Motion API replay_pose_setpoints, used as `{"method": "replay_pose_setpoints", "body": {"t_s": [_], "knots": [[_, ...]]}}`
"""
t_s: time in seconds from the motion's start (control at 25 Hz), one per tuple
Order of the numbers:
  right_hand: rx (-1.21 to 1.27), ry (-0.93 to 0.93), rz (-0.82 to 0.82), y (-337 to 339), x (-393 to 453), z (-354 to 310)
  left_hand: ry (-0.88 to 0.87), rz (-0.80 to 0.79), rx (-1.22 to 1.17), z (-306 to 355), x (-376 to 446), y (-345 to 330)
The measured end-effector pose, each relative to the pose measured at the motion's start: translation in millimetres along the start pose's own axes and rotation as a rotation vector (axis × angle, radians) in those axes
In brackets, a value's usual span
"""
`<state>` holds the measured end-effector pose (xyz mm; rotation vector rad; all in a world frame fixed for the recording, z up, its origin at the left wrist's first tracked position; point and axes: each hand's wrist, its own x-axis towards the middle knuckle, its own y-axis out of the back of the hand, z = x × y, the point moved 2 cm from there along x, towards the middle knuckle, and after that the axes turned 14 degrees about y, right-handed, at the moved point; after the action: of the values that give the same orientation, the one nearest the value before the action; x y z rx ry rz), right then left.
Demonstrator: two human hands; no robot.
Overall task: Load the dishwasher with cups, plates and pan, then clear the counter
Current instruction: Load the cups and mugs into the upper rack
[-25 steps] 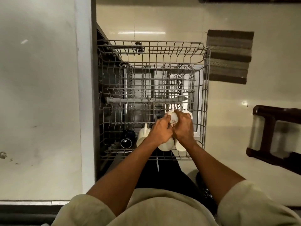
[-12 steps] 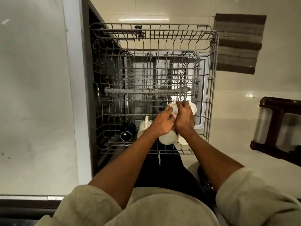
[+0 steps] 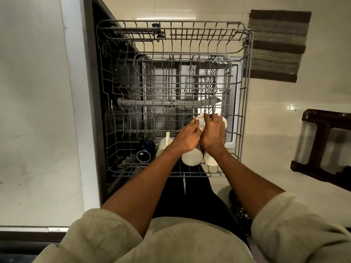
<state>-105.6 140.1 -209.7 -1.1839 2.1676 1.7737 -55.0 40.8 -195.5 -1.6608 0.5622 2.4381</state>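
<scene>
Both hands meet over one spot in the upper rack. The right hand [image 3: 213, 132] curls over a pale cup [image 3: 201, 120] lying on its side, fingers wrapped across its rim; this grip is narrow and closed around the cup. The left hand [image 3: 187, 138] comes in from the other side, its fingers lying fairly straight against the same cup, steadying rather than clasping it; exactly how its fingertips sit is hidden where the two hands meet.

Just below the hands, two white cups [image 3: 191, 158] sit side by side, touching or nearly so, at the near edge of the wire rack [image 3: 245, 103]. To their left stands a white mug [image 3: 164, 147] with its handle up, and beside that a dark blue mug [image 3: 145, 151] lying on its side with its mouth toward the camera. The rest of the rack is bare wire, with the lower rack and spray arm visible through it.

The step in hand looks like cup loading: seating this cup among the tines behind the row already placed. The next move likely calls for tipping it mouth-down and settling it so it cannot knock its neighbours, then letting go. Plates and pan are nowhere in the rack, so that work seems to remain, as does the tabletop [image 3: 34, 111] on the left.
</scene>
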Motion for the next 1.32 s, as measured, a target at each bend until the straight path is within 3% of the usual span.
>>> {"method": "replay_pose_setpoints", "body": {"t_s": [0.2, 0.44, 0.68, 1.04, 1.32], "knots": [[0.005, 0.029, 0.014, 3.2, -6.7, 1.5, -0.028, 0.075, 0.030, -1.6, -1.7, -2.6], [-0.022, 0.067, -0.065, 11.5, -11.0, -0.4, -0.027, 0.052, 0.122, -2.5, 0.9, -5.8], [0.006, 0.149, -0.022, 32.0, -37.2, -20.3, -0.096, 0.161, 0.183, -4.9, -27.5, 4.3], [-0.147, 0.585, 0.098, 84.4, -96.3, -95.1, -0.255, 0.642, 0.233, -22.2, -160.4, 32.3], [-0.150, 0.933, 0.213, 95.1, -144.8, -194.8, -0.128, 0.977, -0.023, -90.1, -263.0, 52.8]]}}
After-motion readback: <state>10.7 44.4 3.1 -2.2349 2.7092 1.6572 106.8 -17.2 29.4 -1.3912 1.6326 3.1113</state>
